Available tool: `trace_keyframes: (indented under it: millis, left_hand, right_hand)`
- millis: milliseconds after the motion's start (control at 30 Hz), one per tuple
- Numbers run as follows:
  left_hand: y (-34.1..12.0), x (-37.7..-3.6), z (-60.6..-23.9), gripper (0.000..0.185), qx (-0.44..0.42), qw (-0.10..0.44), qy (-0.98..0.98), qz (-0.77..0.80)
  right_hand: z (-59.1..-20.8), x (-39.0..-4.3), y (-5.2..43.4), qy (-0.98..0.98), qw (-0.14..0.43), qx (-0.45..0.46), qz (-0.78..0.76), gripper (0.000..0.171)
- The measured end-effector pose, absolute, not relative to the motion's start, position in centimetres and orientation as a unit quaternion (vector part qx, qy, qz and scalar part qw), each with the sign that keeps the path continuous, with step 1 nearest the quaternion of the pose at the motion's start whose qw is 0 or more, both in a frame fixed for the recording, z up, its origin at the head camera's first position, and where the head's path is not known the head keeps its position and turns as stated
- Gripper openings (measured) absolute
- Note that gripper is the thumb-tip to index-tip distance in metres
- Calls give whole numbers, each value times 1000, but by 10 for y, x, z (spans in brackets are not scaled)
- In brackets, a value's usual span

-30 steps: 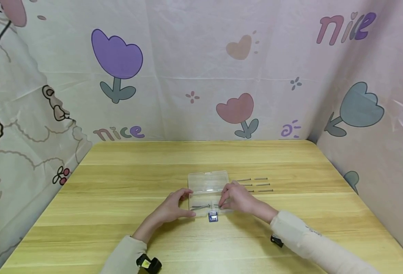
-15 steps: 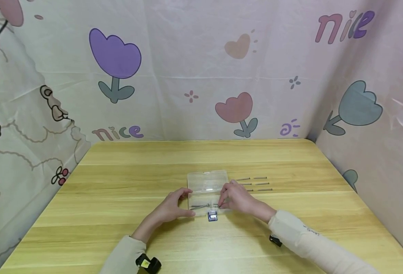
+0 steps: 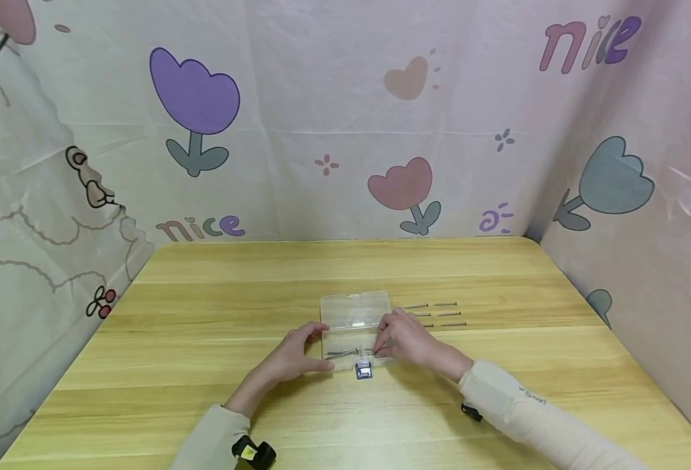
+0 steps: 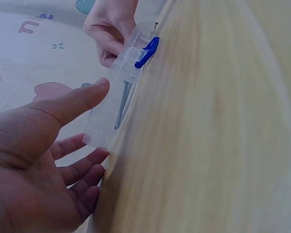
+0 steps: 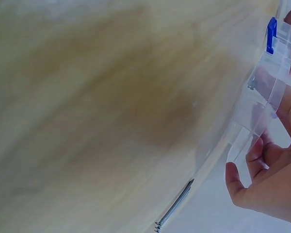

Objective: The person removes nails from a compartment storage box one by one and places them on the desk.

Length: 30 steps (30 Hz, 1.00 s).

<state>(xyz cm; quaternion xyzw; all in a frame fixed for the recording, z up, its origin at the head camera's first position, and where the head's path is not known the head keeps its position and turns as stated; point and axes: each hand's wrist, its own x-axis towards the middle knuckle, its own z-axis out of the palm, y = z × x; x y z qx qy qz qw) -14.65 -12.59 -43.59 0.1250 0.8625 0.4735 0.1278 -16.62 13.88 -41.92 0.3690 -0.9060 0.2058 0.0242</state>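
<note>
Item: clear plastic box [image 3: 355, 324], which I judge light, thin-walled and slippery; my left hand [image 3: 289, 358] braces its end with fingers relaxed, my right hand [image 3: 402, 339] has fingers curled on its right edge, best held by the side walls.

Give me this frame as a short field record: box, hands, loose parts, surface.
box: clear plastic box, lid open, blue latch at its near edge
box contents: a few nails in the near tray
left hand: left hand at the box's left end, thumb against its corner, fingers straight
right hand: right hand at the box's right end, fingers curled over the tray; contents of the pinch hidden
loose parts: six nails in two columns right of the box
surface: wooden table
</note>
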Motion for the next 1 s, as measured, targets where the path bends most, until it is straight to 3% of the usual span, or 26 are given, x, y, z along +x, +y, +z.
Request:
trace_keyframes:
  millis: [433, 1000]
  left_hand:
    - [-127, -146, -436, 70, 126, 127, 863, 473]
    - [-126, -146, -435, 70, 126, 123, 864, 472]
  right_hand:
    - [-420, -172, 141, -876, 65, 448, 163, 10]
    - [-423, -174, 140, -856, 102, 489, 132, 9]
